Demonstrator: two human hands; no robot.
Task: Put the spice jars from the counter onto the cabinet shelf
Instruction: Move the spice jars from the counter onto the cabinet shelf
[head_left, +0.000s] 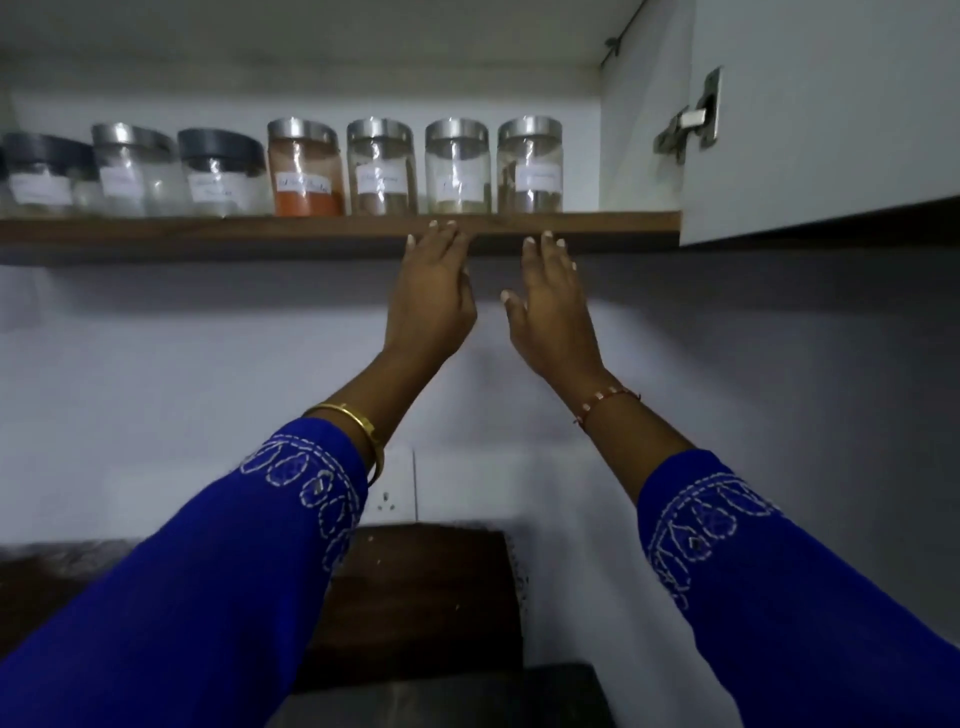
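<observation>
Several labelled glass spice jars stand in a row on the brown cabinet shelf (613, 222). From the right: a steel-lidded jar (530, 165), another (458, 167), a third (382, 169), then one holding orange powder (306, 169). Dark-lidded and steel-lidded jars continue to the left, such as the dark-lidded jar (221, 174). My left hand (434, 296) and my right hand (553, 306) are raised just below the shelf's front edge, fingers spread, holding nothing. Fingertips of my left hand overlap the shelf edge beneath the two right jars.
The open white cabinet door (821, 114) with a metal hinge (691, 122) hangs at the right. Below, a dark wooden counter (431, 587) sits against a pale wall with a socket (385, 501). Blue embroidered sleeves cover both forearms.
</observation>
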